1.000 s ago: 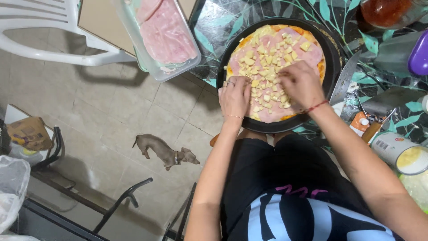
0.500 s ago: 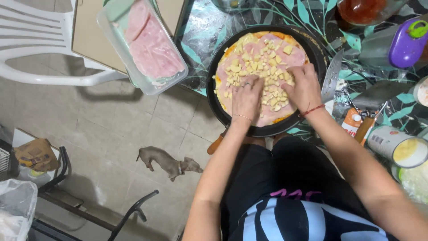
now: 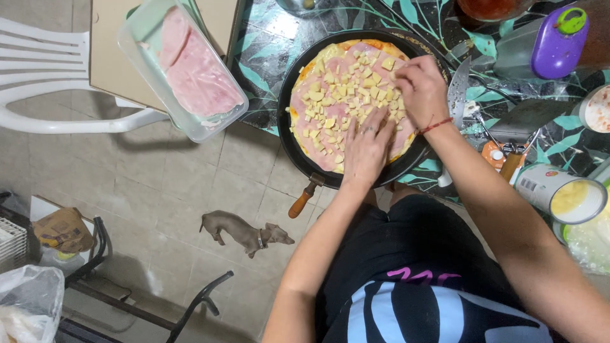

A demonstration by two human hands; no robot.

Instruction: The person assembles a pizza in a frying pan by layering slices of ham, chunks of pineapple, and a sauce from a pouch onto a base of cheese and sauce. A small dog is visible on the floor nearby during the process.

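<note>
A round black pan (image 3: 289, 149) holds a pizza (image 3: 318, 149) covered with ham slices and small yellow cheese cubes (image 3: 346, 86). My left hand (image 3: 367, 147) lies flat on the pizza's near side, fingers spread over the cubes. My right hand (image 3: 420, 89) rests on the pizza's right side, fingers curled down among the cubes; a red string circles its wrist. The pan's wooden handle (image 3: 300, 202) sticks out over the table edge toward me.
A clear plastic tray of ham slices (image 3: 190, 70) sits on cardboard at the left. A white plastic chair (image 3: 44, 76) stands beyond it. A small brown dog (image 3: 244, 232) stands on the tiled floor. A purple container (image 3: 559, 41), an open tin (image 3: 562, 194) and a knife (image 3: 457, 95) crowd the table's right.
Both hands have shifted over the pizza: the left hand moved right toward the middle, the right hand moved up the right side. The view has drifted slightly.
</note>
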